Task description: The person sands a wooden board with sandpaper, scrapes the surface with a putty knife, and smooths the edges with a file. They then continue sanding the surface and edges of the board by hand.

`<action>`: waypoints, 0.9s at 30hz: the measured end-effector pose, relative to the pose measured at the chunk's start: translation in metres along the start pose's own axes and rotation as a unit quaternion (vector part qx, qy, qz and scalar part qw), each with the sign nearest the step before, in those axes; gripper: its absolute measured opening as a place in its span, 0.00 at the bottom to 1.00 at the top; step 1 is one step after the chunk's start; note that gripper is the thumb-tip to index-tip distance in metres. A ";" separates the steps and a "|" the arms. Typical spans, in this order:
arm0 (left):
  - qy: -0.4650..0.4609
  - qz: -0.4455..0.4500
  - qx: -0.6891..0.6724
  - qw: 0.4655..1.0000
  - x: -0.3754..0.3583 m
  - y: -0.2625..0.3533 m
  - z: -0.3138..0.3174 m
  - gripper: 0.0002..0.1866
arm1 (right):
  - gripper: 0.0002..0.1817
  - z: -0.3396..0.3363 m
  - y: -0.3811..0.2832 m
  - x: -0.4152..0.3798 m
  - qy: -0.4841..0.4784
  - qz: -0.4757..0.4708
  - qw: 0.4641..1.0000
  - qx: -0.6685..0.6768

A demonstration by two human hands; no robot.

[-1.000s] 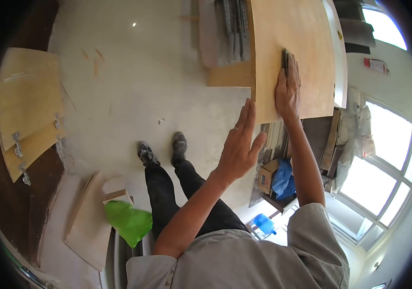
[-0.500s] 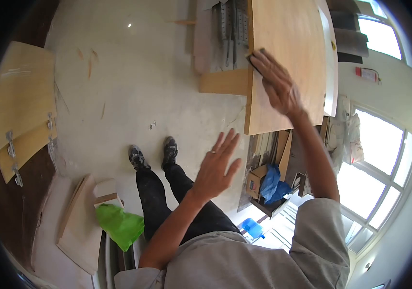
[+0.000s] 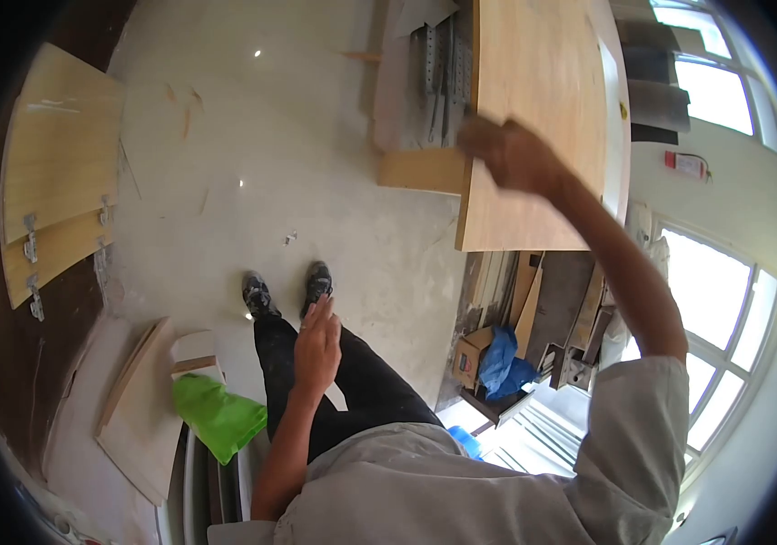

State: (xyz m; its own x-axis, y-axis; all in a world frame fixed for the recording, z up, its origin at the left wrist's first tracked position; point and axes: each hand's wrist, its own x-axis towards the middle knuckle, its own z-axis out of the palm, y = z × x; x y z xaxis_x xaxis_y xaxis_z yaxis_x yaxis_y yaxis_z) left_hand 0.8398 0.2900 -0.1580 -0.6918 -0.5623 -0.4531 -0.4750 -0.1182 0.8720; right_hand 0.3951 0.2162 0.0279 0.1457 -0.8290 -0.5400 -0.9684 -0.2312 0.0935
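My right hand [image 3: 511, 156], smeared by motion, is closed at the left edge of a pale wooden panel [image 3: 543, 82]. The fingers hide what they hold; half a second earlier a dark, flat piece like a sanding block showed under them. The panel lies flat like a tabletop, with a wooden side piece [image 3: 420, 171] beneath its edge. My left hand [image 3: 317, 350] hangs in front of my legs, fingers stretched out and close together, with nothing in it.
Perforated metal rails [image 3: 438, 77] lie beside the panel. At the left are boards with hinges [image 3: 52, 163]. A green bag [image 3: 217, 418] rests near leaning boards [image 3: 143, 413]. Below the panel stand a cardboard box [image 3: 470, 356] and blue plastic [image 3: 502, 363]. Wood scraps lie on the floor [image 3: 225, 209].
My right hand has moved slightly down and left along the panel's edge, curling its fingers. My left hand has dropped left and down, away from the panel, its fingers drawn together.
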 end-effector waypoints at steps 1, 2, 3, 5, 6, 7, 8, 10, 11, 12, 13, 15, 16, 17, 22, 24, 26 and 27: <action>0.015 0.004 0.009 1.000 -0.003 -0.005 -0.006 0.25 | 0.23 -0.011 0.025 0.018 0.037 -0.005 0.998 -0.057; 0.021 0.003 0.011 1.000 -0.004 -0.006 -0.012 0.25 | 0.24 -0.015 0.038 0.029 0.066 0.004 0.995 -0.070; 0.025 0.000 0.014 1.000 -0.005 -0.006 -0.020 0.25 | 0.24 -0.013 0.032 0.025 0.057 0.010 0.994 -0.089; 0.036 -0.017 0.011 0.999 -0.012 -0.010 -0.031 0.26 | 0.24 0.012 -0.004 -0.003 0.044 0.007 0.997 -0.064; 0.041 -0.026 0.004 0.999 -0.012 -0.012 -0.034 0.27 | 0.25 0.023 -0.031 -0.028 0.042 -0.004 0.999 -0.024; 0.044 -0.038 -0.003 0.998 -0.015 -0.015 -0.038 0.27 | 0.25 0.009 -0.069 -0.045 -0.006 -0.032 0.999 -0.026; 0.050 -0.048 -0.007 0.998 -0.017 -0.016 -0.041 0.27 | 0.25 -0.003 -0.095 -0.052 -0.051 -0.060 0.996 -0.029; 0.048 -0.041 -0.002 0.998 -0.014 -0.007 -0.047 0.28 | 0.25 0.017 -0.070 -0.052 -0.048 -0.102 0.994 0.003; 0.045 -0.034 -0.001 0.998 -0.009 0.004 -0.054 0.28 | 0.25 0.027 -0.048 -0.046 -0.044 -0.124 0.991 0.021; 0.041 -0.030 0.001 0.999 -0.003 0.013 -0.059 0.28 | 0.26 0.028 -0.015 -0.029 -0.027 -0.088 0.995 0.031; 0.040 -0.017 0.003 0.999 0.002 0.018 -0.062 0.27 | 0.29 0.022 0.017 -0.013 0.001 -0.062 0.997 -0.052; 0.039 0.007 0.009 0.999 0.016 0.025 -0.068 0.27 | 0.31 -0.007 0.029 0.011 0.025 -0.010 0.996 -0.082; 0.035 0.002 0.010 0.999 0.021 0.027 -0.071 0.26 | 0.30 -0.007 0.024 0.009 0.055 0.000 0.992 -0.110; 0.033 -0.001 0.009 0.999 0.026 0.030 -0.071 0.26 | 0.28 0.013 0.006 -0.003 0.040 0.012 0.996 -0.083; 0.004 0.019 -0.011 1.000 0.077 0.068 -0.061 0.24 | 0.20 0.009 -0.102 -0.064 -0.047 -0.149 0.987 -0.044; -0.005 0.040 0.008 0.999 0.092 0.091 -0.055 0.24 | 0.19 0.027 -0.056 -0.034 -0.089 -0.083 0.992 0.032; -0.018 0.073 0.025 0.997 0.112 0.117 -0.053 0.21 | 0.15 0.023 0.025 0.007 0.050 -0.076 0.996 -0.014; -0.026 0.091 0.034 0.995 0.123 0.128 -0.054 0.21 | 0.17 0.011 0.066 0.031 0.020 -0.019 0.999 0.033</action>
State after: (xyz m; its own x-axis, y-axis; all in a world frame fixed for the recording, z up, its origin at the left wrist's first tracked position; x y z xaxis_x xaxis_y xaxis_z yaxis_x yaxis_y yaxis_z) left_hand 0.7234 0.1612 -0.0925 -0.7954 -0.5268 -0.2995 -0.3739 0.0376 0.9267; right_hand 0.3337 0.1804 0.0083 0.1884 -0.8400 -0.5089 -0.9732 -0.2292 0.0179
